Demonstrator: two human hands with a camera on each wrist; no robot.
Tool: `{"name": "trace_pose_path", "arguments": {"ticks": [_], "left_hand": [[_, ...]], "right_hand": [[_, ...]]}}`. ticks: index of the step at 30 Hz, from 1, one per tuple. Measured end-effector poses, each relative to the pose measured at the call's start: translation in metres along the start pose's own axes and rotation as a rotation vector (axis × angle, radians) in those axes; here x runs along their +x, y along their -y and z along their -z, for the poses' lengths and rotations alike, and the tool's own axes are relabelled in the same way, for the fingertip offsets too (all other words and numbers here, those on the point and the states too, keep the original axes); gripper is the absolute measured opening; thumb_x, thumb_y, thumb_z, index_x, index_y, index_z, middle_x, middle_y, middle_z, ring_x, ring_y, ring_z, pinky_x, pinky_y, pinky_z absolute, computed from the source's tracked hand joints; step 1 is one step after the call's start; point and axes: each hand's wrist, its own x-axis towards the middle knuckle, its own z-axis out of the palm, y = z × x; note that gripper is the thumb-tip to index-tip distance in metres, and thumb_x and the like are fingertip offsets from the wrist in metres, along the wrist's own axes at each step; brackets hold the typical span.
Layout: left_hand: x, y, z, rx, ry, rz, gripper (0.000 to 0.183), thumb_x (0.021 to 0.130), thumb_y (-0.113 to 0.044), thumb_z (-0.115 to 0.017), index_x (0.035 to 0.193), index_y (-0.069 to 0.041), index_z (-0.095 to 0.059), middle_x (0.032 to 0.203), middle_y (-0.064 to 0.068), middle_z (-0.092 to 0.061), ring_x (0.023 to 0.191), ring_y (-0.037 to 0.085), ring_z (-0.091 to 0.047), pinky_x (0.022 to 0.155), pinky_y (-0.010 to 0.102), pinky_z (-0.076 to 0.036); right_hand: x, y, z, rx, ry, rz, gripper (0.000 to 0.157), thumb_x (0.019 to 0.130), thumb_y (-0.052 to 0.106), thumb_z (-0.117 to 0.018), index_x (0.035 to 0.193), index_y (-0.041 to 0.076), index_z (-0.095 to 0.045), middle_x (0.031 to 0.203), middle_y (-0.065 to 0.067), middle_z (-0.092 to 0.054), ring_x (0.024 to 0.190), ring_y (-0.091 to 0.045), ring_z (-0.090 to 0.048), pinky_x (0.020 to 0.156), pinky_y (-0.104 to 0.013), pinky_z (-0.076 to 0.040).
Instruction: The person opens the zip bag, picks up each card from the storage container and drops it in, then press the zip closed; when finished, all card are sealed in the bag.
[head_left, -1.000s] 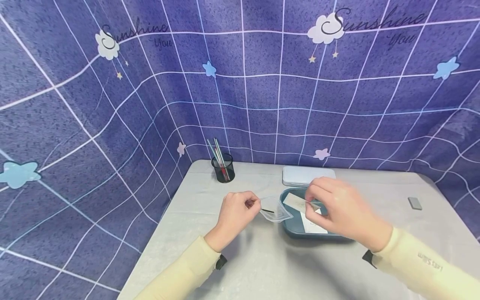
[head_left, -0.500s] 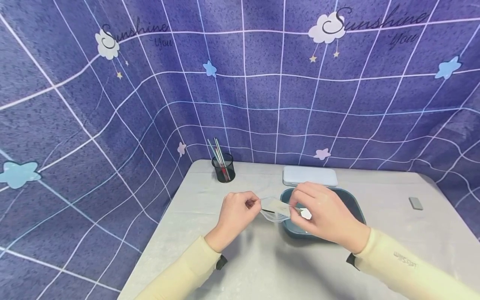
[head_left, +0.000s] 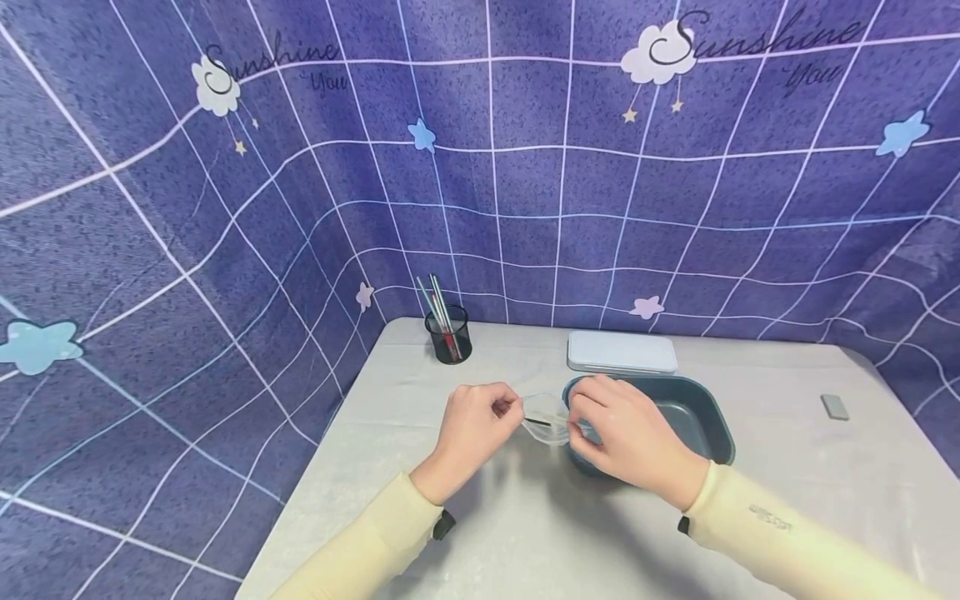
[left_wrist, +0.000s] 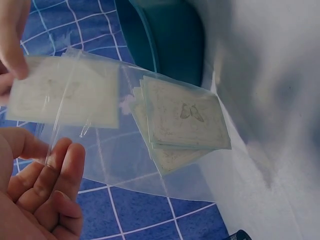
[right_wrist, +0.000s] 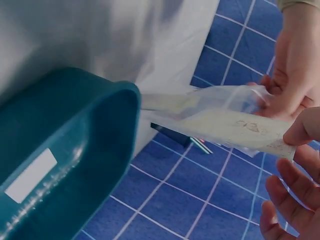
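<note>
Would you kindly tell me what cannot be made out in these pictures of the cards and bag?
Number of stacked cards in the clear bag: left wrist view, they overlap.
Print on the held card: right wrist view, too small and blurred.
Part of the teal bin: head view, behind the right hand.
Sleeve lettering: head view, blurred.

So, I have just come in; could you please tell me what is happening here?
A person's left hand pinches a clear bag near its mouth. The right hand holds a pale card that is partly inside the bag, its outer end sticking out. Several other cards already lie in the bag, the front one printed with a butterfly. A teal tub stands on the table, partly behind the right hand in the head view.
</note>
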Motion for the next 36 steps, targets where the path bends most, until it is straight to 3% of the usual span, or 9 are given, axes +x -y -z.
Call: {"name": "trace_pose_path", "arguments": {"ticks": [12, 24, 30, 36], "left_hand": [[-0.001, 0.001, 0.001, -0.012, 0.002, 0.001, 0.012, 0.082, -0.013, -0.072, 0.075, -0.021, -0.078, 0.064, -0.017, -0.065, 0.059, -0.003, -0.058, 0.062, 0.024, -0.049], [0.000, 0.002, -0.001, -0.013, 0.007, -0.025, 0.013, 0.082, -0.012, -0.070, 0.075, -0.020, -0.078, 0.064, -0.016, -0.065, 0.058, -0.003, -0.058, 0.061, 0.022, -0.049], [0.000, 0.002, -0.002, -0.014, 0.009, -0.030, 0.012, 0.083, -0.013, -0.070, 0.076, -0.020, -0.078, 0.064, -0.016, -0.066, 0.058, -0.003, -0.058, 0.061, 0.023, -0.049], [0.002, 0.000, -0.003, -0.007, 0.003, -0.030, 0.012, 0.082, -0.014, -0.070, 0.075, -0.020, -0.078, 0.064, -0.016, -0.065, 0.058, -0.002, -0.058, 0.061, 0.023, -0.049]], "right_hand": [[0.001, -0.004, -0.023, 0.017, 0.043, -0.036, 0.015, 0.080, 0.008, -0.073, 0.080, 0.017, -0.061, 0.110, -0.003, -0.063, 0.095, -0.023, -0.059, 0.079, -0.043, -0.051], [0.008, -0.009, -0.037, 0.016, 0.111, -0.069, 0.014, 0.080, 0.009, -0.086, 0.083, 0.019, -0.077, 0.113, -0.007, -0.067, 0.096, -0.027, -0.063, 0.080, -0.043, -0.053], [0.015, -0.011, -0.045, 0.001, 0.182, -0.077, 0.016, 0.077, 0.008, -0.089, 0.079, 0.019, -0.079, 0.112, -0.008, -0.069, 0.101, -0.028, -0.064, 0.090, -0.047, -0.053], [0.022, -0.011, -0.050, -0.045, 0.251, -0.074, 0.018, 0.079, 0.009, -0.087, 0.073, 0.021, -0.076, 0.114, -0.009, -0.069, 0.105, -0.031, -0.065, 0.084, -0.050, -0.055]]}}
